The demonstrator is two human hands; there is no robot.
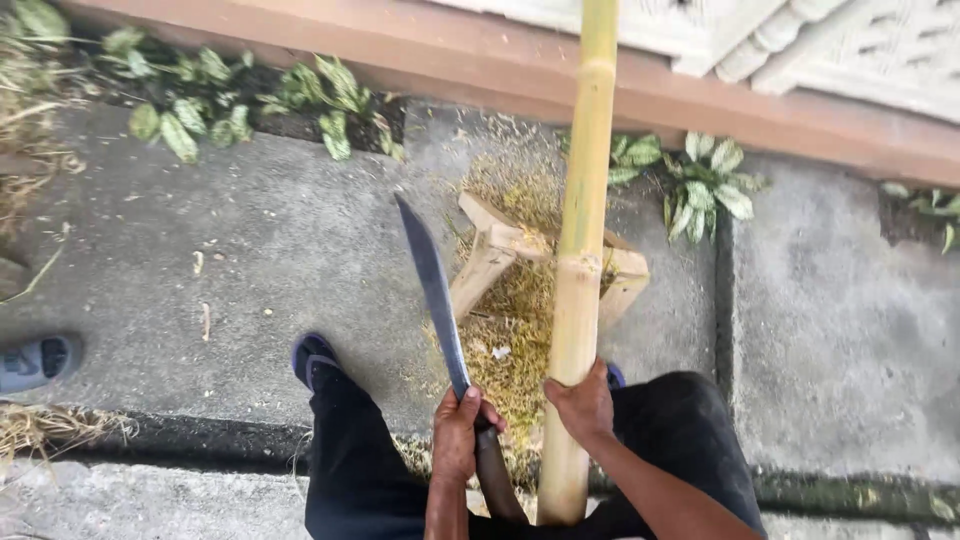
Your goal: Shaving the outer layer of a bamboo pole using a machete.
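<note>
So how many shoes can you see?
2: a blue shoe on the foot by the long knife, and a grey shoe at the left edge. Another may hide behind the bamboo pole.

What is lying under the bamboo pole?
Under the bamboo pole sit a small wooden stand and yellowish shavings. The pole hides the stand's middle.

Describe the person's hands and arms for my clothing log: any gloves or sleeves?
Both are bare: the left hand and right hand wear no gloves, and no sleeves, watch or rings show on the visible forearms. Only dark trousers appear below.
</note>
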